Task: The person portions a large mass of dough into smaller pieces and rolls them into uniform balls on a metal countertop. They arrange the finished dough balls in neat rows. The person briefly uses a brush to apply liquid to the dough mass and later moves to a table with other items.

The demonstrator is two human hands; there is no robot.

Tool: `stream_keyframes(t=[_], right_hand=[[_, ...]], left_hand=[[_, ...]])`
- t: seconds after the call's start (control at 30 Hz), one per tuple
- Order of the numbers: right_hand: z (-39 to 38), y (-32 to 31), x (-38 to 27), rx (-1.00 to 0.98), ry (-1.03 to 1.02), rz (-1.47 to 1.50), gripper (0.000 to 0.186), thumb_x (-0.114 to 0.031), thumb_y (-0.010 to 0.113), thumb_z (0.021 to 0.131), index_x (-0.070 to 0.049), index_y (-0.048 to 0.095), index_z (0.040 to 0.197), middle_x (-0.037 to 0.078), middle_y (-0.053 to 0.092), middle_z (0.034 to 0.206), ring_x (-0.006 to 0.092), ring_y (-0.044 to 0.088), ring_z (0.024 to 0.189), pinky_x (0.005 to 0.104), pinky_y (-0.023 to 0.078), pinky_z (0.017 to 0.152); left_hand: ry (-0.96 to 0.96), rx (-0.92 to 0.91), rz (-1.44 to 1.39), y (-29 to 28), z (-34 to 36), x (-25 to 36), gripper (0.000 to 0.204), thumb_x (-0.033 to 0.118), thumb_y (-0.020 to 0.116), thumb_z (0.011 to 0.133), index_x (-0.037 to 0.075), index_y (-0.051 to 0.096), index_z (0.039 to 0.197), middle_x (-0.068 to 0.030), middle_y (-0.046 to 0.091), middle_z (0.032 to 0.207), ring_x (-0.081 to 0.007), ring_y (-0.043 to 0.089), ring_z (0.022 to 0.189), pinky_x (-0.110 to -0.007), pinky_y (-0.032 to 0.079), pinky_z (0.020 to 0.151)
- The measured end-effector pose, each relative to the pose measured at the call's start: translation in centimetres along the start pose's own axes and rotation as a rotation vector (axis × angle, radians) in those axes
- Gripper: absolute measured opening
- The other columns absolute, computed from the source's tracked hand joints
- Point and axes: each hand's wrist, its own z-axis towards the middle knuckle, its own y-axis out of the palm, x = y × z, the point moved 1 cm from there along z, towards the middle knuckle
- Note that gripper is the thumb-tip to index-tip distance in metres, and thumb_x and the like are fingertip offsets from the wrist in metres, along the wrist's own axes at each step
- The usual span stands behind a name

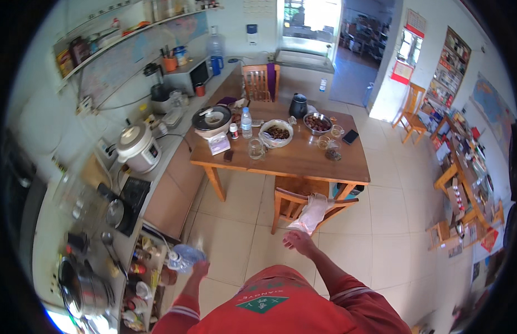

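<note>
The right hand pinches the top of a thin clear bag, which hangs just in front of the chair tucked at the near side of the table; it looks light, limp and slippery, best gathered at its neck. The left hand, nearer the counter left of the table, is closed round a clear plastic bottle, probably light and easily dented, safest gripped mid-body.

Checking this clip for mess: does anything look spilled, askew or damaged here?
Nothing stands out. The left hand holds a clear bottle, the right hand a plastic bag; the wooden table is crowded but nothing looks spilled.
</note>
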Motion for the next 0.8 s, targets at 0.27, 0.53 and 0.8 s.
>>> stream_keyframes(t=[0.27, 0.53, 0.8], right_hand=[[13.6, -1.2, -9.8, 0.47, -0.232, 0.176, 0.02, -0.018, 0.058, 0.097, -0.001, 0.065, 0.106, 0.003, 0.066, 0.081, 0.0066, 0.059, 0.064, 0.0213, 0.046, 0.055], [24.4, -0.6, -10.6, 0.719, -0.097, 0.062, 0.018, -0.02, 0.064, 0.093, -0.002, 0.066, 0.097, 0.004, 0.064, 0.074, 0.0103, 0.061, 0.066, 0.0272, 0.05, 0.061], [25.4, -1.2, -8.4, 1.282, 0.071, -0.544, 0.009, -0.011, 0.066, 0.088, -0.002, 0.065, 0.087, 0.013, 0.063, 0.079, 0.0274, 0.062, 0.07, 0.0374, 0.05, 0.065]], left_hand=[[0.384, -0.191, -1.134, -24.1, 24.6, 25.1, 0.032, 0.022, 0.059, 0.097, 0.003, 0.059, 0.122, -0.008, 0.068, 0.103, -0.0166, 0.066, 0.093, -0.031, 0.053, 0.08], [0.349, -0.792, -1.218, -33.8, 40.5, 38.1, 0.034, 0.028, 0.053, 0.101, 0.002, 0.056, 0.122, -0.0077, 0.065, 0.102, -0.0168, 0.065, 0.09, -0.029, 0.054, 0.076], [0.608, -0.306, -1.176, -42.0, 69.1, 60.1, 0.03, 0.033, 0.058, 0.097, 0.004, 0.059, 0.108, -0.006, 0.063, 0.086, -0.0133, 0.06, 0.071, -0.027, 0.049, 0.063]])
